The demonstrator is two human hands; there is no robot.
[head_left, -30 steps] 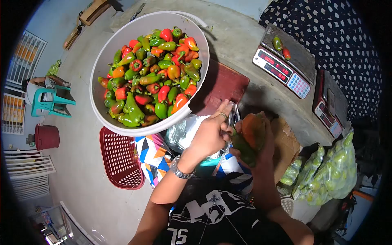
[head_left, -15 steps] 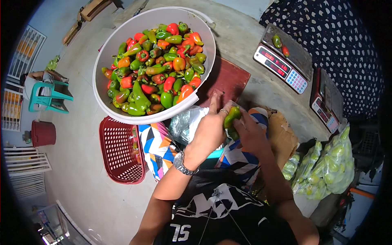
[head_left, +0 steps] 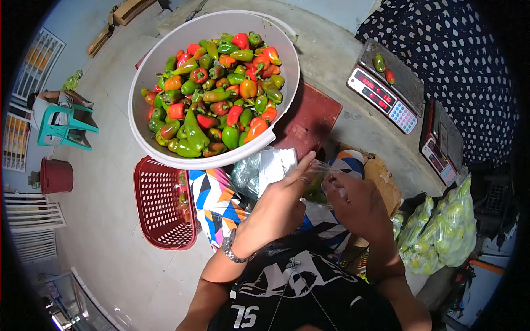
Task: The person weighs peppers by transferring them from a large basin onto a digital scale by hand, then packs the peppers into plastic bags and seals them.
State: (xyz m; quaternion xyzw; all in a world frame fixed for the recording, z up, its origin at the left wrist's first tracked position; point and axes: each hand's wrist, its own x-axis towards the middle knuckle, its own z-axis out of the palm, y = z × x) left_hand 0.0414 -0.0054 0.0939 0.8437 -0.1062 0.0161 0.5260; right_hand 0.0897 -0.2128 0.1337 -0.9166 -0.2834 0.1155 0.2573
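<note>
A small clear plastic bag (head_left: 320,171) is held over my lap between both hands. Inside it, a green pepper (head_left: 314,192) shows in part behind my fingers. My left hand (head_left: 277,207), with a watch at the wrist, grips the bag's left side, its index finger stretched along the edge. Pinched fingers of my right hand (head_left: 358,204) hold the right side near the mouth. Beside the left hand lie a white packet (head_left: 276,164) and bunched clear plastic (head_left: 247,175). Just beyond stands a large pale tub (head_left: 144,83) heaped with red, green and orange peppers (head_left: 215,94).
A dark red perforated basket (head_left: 157,207) stands left of my knees. On the right ledge, one digital scale (head_left: 381,99) carries two peppers, with a second scale (head_left: 439,151) beside it. Bags of green produce (head_left: 452,231) sit at right. A person occupies a teal chair (head_left: 66,129) far left.
The green pepper, previously upright between my hands, now sits lower in the bag. My right hand has moved right and down, pulling the bag's mouth. The view has shifted slightly.
</note>
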